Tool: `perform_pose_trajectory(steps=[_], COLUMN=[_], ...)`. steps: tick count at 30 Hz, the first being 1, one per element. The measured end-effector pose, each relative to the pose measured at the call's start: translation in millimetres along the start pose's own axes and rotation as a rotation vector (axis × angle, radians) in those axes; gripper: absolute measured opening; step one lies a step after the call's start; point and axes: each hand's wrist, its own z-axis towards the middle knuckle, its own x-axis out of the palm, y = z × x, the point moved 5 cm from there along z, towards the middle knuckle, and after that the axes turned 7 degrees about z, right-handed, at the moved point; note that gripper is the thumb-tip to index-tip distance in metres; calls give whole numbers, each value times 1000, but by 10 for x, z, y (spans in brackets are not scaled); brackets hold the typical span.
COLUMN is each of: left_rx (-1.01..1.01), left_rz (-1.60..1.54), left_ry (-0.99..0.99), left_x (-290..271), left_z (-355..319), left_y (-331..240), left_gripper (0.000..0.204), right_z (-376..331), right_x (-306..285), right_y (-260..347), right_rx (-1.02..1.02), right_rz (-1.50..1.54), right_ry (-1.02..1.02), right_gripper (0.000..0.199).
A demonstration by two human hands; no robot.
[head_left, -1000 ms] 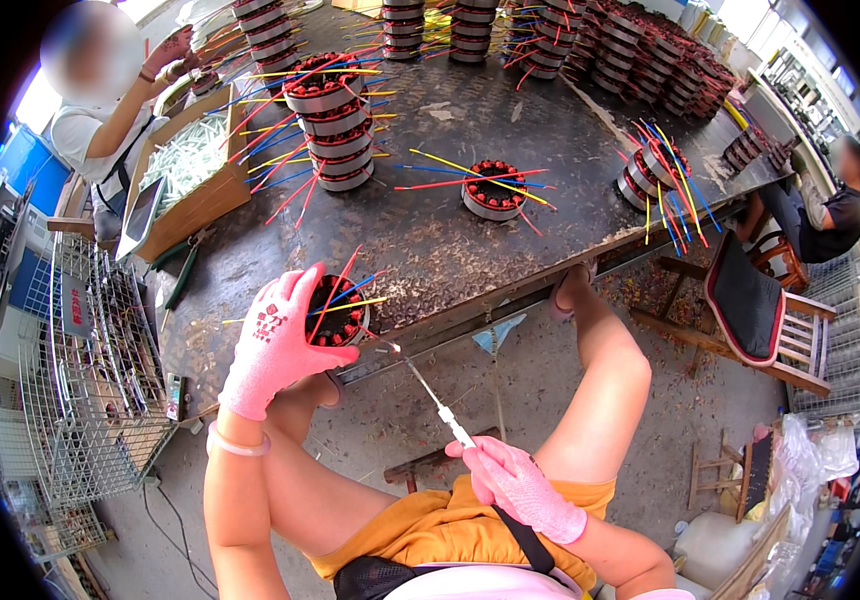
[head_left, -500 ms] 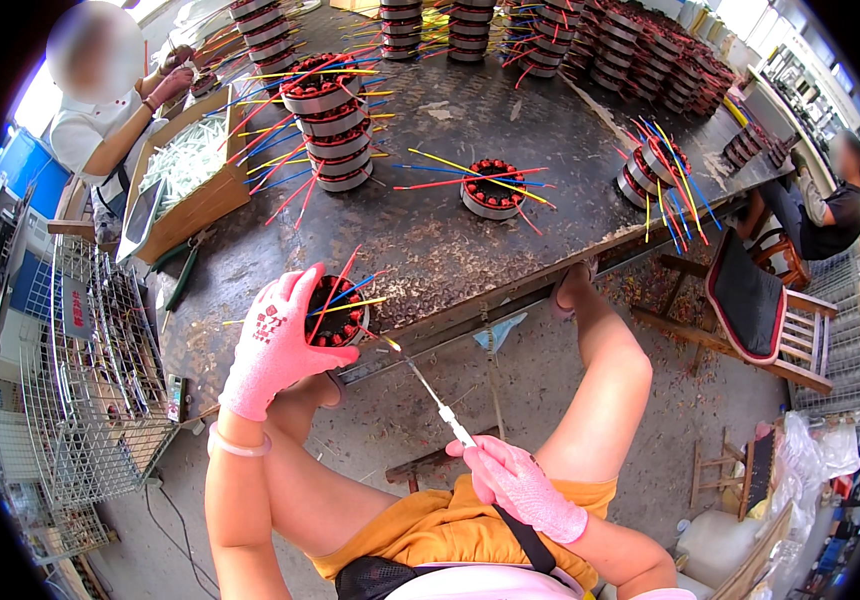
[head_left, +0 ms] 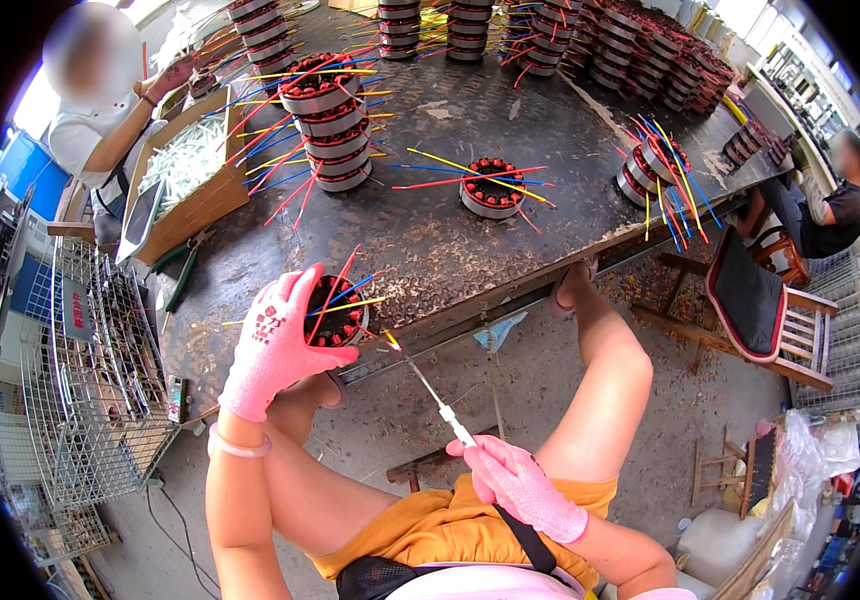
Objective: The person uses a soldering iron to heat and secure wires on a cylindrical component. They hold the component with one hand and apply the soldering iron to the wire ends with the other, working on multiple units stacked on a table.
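My left hand [head_left: 275, 335], in a pink glove, grips a motor stator [head_left: 335, 310] at the near left table edge. Its dark round core has red windings, and red, blue and yellow wires stick out. The thumb lies along its near side, with the fingers over its left. My right hand [head_left: 522, 485], also gloved in pink, is closed around the white handle of a thin tool [head_left: 455, 424]. From there a slim pale shaft slants up toward the stator. A small yellow and reddish piece shows at its tip, just right of the stator; I cannot tell whether they touch.
Another stator [head_left: 491, 190] lies mid-table, beyond it stator stacks [head_left: 338, 150]. A tilted pair [head_left: 652, 170] stands near the right edge. At left are a carton of white tubes [head_left: 185, 160], green-handled pliers [head_left: 182, 275] and a co-worker [head_left: 100, 120]. A wire rack [head_left: 95, 370] stands beside the table.
My hands, the stator and the tool are almost in the same place. The co-worker at left has raised a hand and shifted it slightly.
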Motion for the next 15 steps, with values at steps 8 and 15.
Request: perform_pose_trajectory(steps=[8,15], left_rx=[0,12], left_rz=[2,0], left_ry=[2,-4], left_x=[-3,3], left_z=[2,0], left_y=[-4,-1], left_gripper=[98,98], right_z=[-1,-8], right_x=[-5,14], right_y=[-3,25], right_rx=[-1,3], right_rz=[-9,-8], right_ry=[-8,-4], right_gripper=[28,29])
